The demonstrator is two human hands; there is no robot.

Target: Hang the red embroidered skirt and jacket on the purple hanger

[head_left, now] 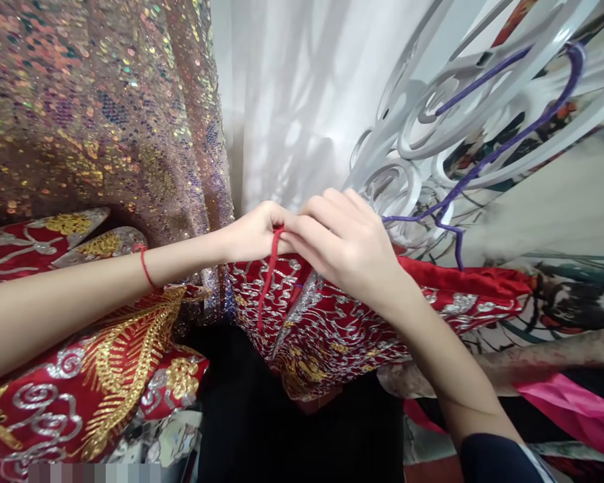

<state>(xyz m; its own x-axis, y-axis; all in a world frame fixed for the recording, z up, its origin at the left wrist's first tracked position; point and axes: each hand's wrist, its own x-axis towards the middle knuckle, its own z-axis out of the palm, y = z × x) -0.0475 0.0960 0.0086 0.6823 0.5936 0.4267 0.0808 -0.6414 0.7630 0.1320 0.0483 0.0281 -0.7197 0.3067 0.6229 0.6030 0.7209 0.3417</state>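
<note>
Hangers [463,127] crowd right; sequin fabric [95,107] left; white curtain [292,94] gap between.

My arms are bare almost to the elbow. A thin red string bracelet [145,267] circles my left wrist. On my right forearm, a dark navy sleeve [498,459] with a pale edge is pushed up near the elbow.

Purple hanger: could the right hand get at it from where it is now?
Probably yes. The right hand is pinching the red cord with the left hand, and the purple hanger hangs just beside it with nothing between them, though it would have to release the cord first.
</note>
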